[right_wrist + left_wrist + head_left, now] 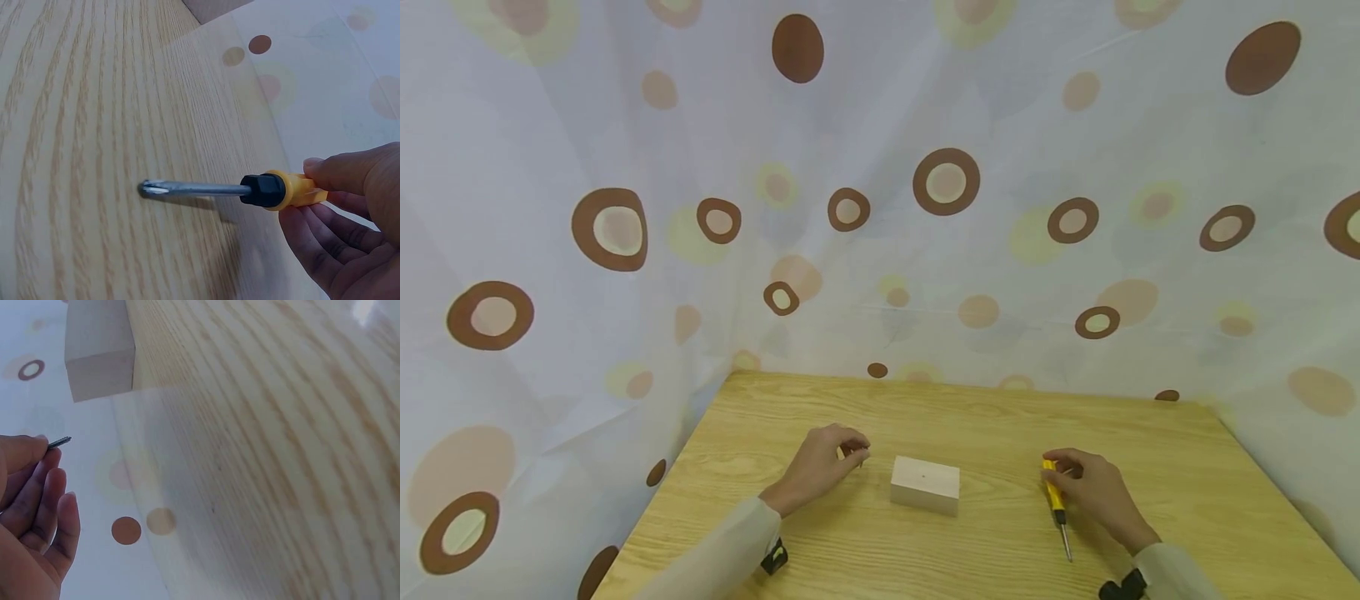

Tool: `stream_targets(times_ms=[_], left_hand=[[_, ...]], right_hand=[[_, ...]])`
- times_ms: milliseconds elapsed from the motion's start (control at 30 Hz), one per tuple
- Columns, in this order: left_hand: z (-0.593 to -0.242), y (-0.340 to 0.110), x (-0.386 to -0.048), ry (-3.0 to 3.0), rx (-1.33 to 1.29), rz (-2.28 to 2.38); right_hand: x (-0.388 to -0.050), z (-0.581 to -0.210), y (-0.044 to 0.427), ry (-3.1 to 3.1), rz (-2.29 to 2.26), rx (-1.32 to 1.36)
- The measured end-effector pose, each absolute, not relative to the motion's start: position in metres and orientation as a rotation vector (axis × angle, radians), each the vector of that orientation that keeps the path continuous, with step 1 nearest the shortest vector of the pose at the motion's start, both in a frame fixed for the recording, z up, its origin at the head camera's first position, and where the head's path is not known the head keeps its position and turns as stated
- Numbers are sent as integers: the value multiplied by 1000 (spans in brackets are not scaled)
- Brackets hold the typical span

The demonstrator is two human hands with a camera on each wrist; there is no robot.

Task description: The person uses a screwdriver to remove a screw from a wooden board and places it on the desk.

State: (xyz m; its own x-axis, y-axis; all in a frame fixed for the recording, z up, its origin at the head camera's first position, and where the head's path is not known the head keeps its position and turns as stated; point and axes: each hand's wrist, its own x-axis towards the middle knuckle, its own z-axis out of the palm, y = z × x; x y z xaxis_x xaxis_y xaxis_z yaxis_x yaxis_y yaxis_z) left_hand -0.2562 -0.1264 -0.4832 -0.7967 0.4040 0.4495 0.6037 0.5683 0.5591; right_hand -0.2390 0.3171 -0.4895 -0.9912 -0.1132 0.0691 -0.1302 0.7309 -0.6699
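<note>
Between thumb and forefinger my left hand (823, 465) pinches a small dark screw (60, 443), its pointed end sticking out past the fingertips. That hand is held to the left of a pale wooden block (925, 485), apart from it. One small dark hole shows in the block's top face. On the block's other side, my right hand (1096, 492) grips the yellow handle of a screwdriver (1055, 495). Its metal shaft points down toward the near edge of the table, and the right wrist view shows a cross-shaped tip (153, 187).
The wooden table (820, 542) has a light wood grain. Behind it and at both sides hangs a white curtain (880, 125) with brown and beige circles. Black straps with small devices (775, 557) sit on both wrists.
</note>
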Motion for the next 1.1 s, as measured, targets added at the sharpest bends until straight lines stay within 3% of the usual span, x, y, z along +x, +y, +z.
stream_targets(times_ms=[1100], left_hand=[[-494,-156,-249,-2750,-670,-832]], right_hand=[[-234,-493,321,-2912,1112,207]])
